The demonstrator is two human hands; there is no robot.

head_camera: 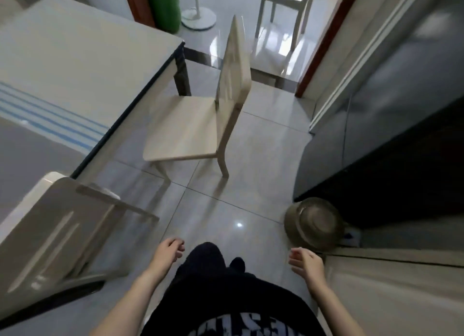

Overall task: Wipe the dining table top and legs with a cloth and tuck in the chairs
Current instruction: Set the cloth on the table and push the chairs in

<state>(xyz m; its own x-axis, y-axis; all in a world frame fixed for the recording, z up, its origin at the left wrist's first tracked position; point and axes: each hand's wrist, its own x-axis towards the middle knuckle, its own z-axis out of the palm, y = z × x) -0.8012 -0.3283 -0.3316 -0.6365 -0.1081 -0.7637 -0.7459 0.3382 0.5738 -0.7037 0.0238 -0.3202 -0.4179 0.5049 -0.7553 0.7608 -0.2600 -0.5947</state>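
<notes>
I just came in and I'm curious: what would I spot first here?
Probably the pale wooden chair in the middle, standing pulled out from the table on the left. Near the bottom, the person's left hand and right hand hang loosely curled, holding nothing. A round metal basin sits on the floor at the right.
</notes>
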